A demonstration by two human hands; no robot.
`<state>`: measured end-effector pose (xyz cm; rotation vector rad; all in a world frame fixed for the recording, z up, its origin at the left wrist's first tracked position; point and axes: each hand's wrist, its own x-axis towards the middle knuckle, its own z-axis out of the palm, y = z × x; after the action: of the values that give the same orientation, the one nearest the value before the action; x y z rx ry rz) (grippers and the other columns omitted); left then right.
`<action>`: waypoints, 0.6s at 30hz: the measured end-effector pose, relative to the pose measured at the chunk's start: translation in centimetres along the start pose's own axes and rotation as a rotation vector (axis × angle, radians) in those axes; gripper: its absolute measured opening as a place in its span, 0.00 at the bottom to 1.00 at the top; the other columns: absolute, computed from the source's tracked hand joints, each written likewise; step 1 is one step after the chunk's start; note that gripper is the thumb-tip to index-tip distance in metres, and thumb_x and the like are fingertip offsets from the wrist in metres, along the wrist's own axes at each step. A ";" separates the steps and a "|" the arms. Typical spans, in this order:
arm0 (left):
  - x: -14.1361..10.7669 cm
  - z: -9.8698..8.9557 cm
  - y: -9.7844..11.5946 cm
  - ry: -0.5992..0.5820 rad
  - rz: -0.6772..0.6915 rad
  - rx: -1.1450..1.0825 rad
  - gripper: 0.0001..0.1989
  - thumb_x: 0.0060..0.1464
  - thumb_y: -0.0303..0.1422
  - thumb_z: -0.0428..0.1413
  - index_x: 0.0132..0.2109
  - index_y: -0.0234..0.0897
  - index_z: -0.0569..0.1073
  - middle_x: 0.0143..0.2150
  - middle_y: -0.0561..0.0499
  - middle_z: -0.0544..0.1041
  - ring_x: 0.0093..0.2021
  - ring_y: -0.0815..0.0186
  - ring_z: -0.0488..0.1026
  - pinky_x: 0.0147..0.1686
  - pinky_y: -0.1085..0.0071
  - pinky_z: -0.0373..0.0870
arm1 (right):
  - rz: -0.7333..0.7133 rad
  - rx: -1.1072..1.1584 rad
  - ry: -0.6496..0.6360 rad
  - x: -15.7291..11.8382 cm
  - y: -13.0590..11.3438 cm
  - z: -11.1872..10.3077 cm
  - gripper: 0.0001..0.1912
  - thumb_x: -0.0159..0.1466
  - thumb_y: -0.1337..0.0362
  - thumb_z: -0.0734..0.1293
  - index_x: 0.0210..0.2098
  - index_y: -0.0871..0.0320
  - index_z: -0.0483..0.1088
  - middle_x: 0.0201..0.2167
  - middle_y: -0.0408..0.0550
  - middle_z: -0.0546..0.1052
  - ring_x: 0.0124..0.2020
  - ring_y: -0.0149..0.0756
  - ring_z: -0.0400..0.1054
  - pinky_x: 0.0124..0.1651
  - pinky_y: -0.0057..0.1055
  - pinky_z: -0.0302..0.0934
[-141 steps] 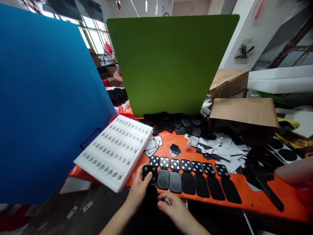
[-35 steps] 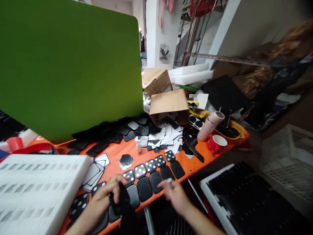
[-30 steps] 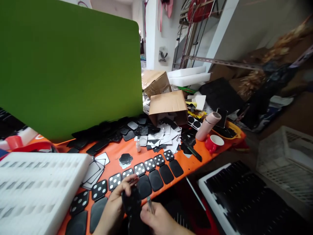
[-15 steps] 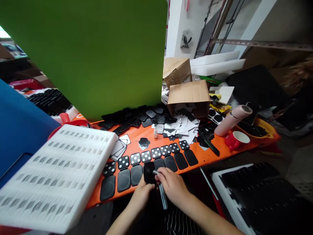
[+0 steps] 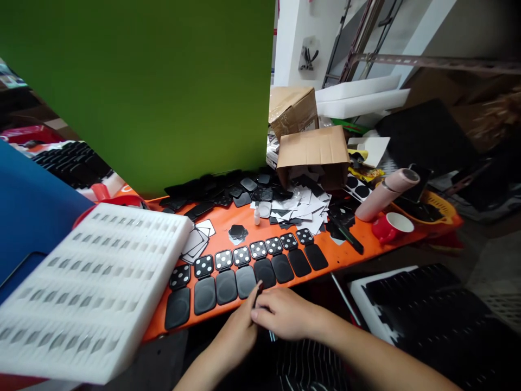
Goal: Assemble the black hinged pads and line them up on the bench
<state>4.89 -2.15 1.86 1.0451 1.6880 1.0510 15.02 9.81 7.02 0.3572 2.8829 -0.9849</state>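
Note:
My left hand [image 5: 241, 327] is closed on a thin black plate [image 5: 258, 291], seen nearly edge-on at the fingertips. My right hand [image 5: 288, 311] meets it from the right, its fingers curled against the left thumb side and covering much of the plate. Below the right hand, the end of a silvery strip [image 5: 272, 336] shows; what the right fingers grip is hidden. Just beyond the hands is a row of opened black hinged cases [image 5: 246, 281] along the table's near edge, their upper flaps carrying black squares with white dots [image 5: 241, 256].
On the orange table [image 5: 217, 233] stand a small white bottle [image 5: 256, 215], white paper pieces [image 5: 303, 210], a pink flask [image 5: 386, 194] and a red mug [image 5: 393, 227]. A slotted white foam tray [image 5: 97, 282] lies left; another foam tray of black pieces [image 5: 431, 320] is lower right.
The black plate has turned from facing me to nearly edge-on. My right hand has closed in over it, and the silvery rod at its fingertips is now hidden. The view has shifted slightly.

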 end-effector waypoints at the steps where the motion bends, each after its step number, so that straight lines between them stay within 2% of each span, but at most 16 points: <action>1: -0.1 0.1 0.3 0.007 0.000 -0.051 0.29 0.47 0.25 0.44 0.59 0.36 0.54 0.58 0.45 0.61 0.59 0.58 0.53 0.56 0.57 0.49 | -0.013 0.051 -0.004 -0.1 -0.2 -0.2 0.14 0.62 0.59 0.55 0.30 0.58 0.69 0.30 0.45 0.73 0.31 0.33 0.65 0.33 0.26 0.53; 4: 0.0 0.4 1.0 0.059 -0.092 -0.261 0.27 0.43 0.24 0.45 0.54 0.35 0.61 0.50 0.45 0.69 0.54 0.57 0.60 0.52 0.60 0.58 | 0.015 0.198 0.042 -0.4 -0.6 -0.6 0.17 0.64 0.61 0.52 0.30 0.59 0.68 0.31 0.46 0.72 0.32 0.31 0.64 0.34 0.25 0.54; 6: 0.1 0.4 1.5 0.059 -0.227 -0.446 0.29 0.38 0.22 0.45 0.51 0.34 0.62 0.44 0.47 0.73 0.47 0.57 0.67 0.41 0.64 0.67 | 0.034 0.308 0.064 -0.5 -0.7 -0.7 0.18 0.65 0.62 0.49 0.31 0.59 0.67 0.31 0.45 0.71 0.31 0.29 0.64 0.34 0.24 0.54; 8: 0.2 0.2 1.9 0.041 -0.336 -0.586 0.29 0.35 0.22 0.44 0.50 0.34 0.63 0.39 0.49 0.74 0.38 0.59 0.71 0.31 0.68 0.70 | 0.070 0.359 0.075 -0.6 -0.5 -0.7 0.19 0.66 0.63 0.47 0.32 0.58 0.67 0.30 0.44 0.71 0.29 0.27 0.64 0.33 0.23 0.54; 10: 0.2 0.1 2.2 0.041 -0.360 -0.607 0.28 0.36 0.23 0.44 0.50 0.35 0.63 0.36 0.50 0.74 0.33 0.61 0.72 0.28 0.69 0.69 | 0.115 0.315 0.097 -0.5 -0.3 -0.5 0.18 0.65 0.63 0.49 0.32 0.58 0.67 0.27 0.43 0.71 0.29 0.28 0.64 0.33 0.24 0.54; 12: 0.1 0.1 2.0 0.054 -0.310 -0.499 0.29 0.38 0.23 0.44 0.51 0.36 0.63 0.38 0.50 0.74 0.35 0.61 0.71 0.32 0.67 0.69 | 0.148 0.208 0.130 -0.3 -0.1 -0.2 0.16 0.65 0.62 0.51 0.32 0.57 0.67 0.27 0.43 0.71 0.31 0.30 0.65 0.35 0.25 0.53; 14: 0.1 0.2 1.6 0.086 -0.199 -0.303 0.30 0.39 0.22 0.44 0.54 0.35 0.60 0.43 0.48 0.73 0.43 0.59 0.69 0.42 0.63 0.66 | 0.175 0.088 0.161 -0.1 -0.1 0.3 0.15 0.64 0.61 0.52 0.32 0.57 0.67 0.29 0.45 0.72 0.33 0.32 0.65 0.35 0.26 0.53; 16: 0.0 0.3 0.9 0.112 -0.090 -0.108 0.32 0.41 0.21 0.44 0.57 0.35 0.56 0.52 0.45 0.67 0.53 0.57 0.60 0.52 0.60 0.56 | 0.194 -0.029 0.160 0.0 -0.1 0.7 0.15 0.64 0.62 0.51 0.32 0.57 0.67 0.30 0.46 0.71 0.33 0.34 0.65 0.35 0.28 0.53; 18: -0.2 0.4 0.5 0.106 -0.037 0.025 0.34 0.42 0.20 0.43 0.60 0.36 0.51 0.59 0.45 0.57 0.59 0.59 0.51 0.57 0.59 0.46 | 0.204 -0.126 0.140 0.1 -0.2 0.8 0.16 0.64 0.63 0.50 0.32 0.58 0.66 0.30 0.48 0.71 0.32 0.35 0.66 0.33 0.29 0.52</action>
<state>5.39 -2.11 2.28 0.9848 1.8033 1.0804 14.91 9.25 6.50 0.7201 2.9358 -0.7702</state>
